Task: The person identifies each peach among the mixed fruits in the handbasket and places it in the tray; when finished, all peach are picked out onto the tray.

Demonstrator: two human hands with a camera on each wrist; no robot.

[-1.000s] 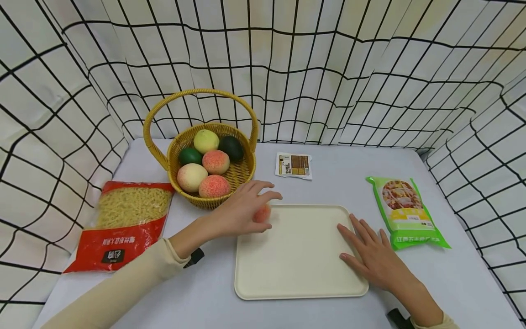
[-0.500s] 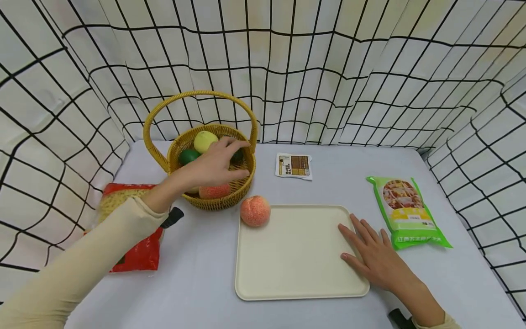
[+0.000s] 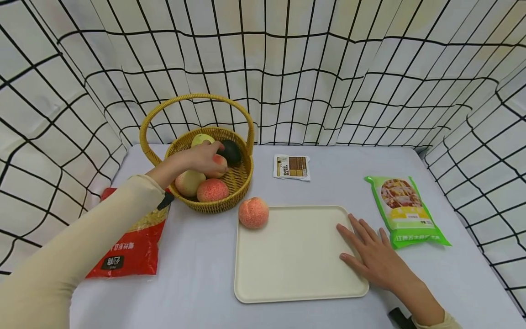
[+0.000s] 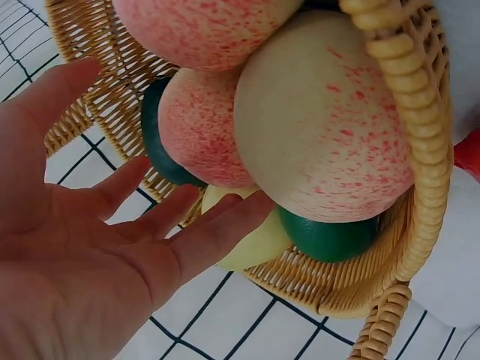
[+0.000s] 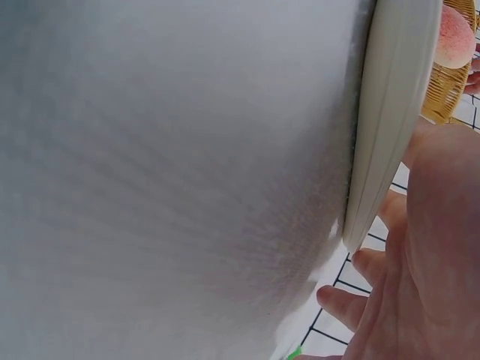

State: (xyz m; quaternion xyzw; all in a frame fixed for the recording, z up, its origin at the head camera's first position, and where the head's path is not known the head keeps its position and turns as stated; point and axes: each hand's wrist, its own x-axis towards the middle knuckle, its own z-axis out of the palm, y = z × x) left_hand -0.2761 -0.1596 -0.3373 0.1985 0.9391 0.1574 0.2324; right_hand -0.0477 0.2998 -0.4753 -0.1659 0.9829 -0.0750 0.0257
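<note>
Two hands, set well apart, neither clamped on anything. My left hand (image 3: 201, 158) hangs over the wicker basket (image 3: 215, 208), thumb held away from the extended fingers; whether the fingertips touch the fruit I cannot tell. Just beside them lies a blushed peach (image 3: 219, 168); a pale peach (image 3: 189, 183) and a redder peach (image 3: 213, 190) sit toward the near rim. Behind are a yellow-green fruit (image 3: 201, 138) and a dark green avocado (image 3: 231, 153), with a second green fruit (image 4: 328, 238) under the pale one in the left wrist view. My right hand (image 3: 371, 258) lies with fingers spread across the right edge of the cream tray (image 3: 300, 260). At that tray's far left corner, near the basket, rests an orange-pink peach (image 3: 253, 213). Farther out on the white-covered desk (image 3: 197, 274): a red pasta bag (image 3: 133, 256), partly behind my left sleeve (image 3: 82, 246); a small brown-and-white sachet (image 3: 291, 167) beyond the tray; a green food packet (image 3: 407, 212) to the right. Black netting (image 3: 283, 73) stands behind.
</note>
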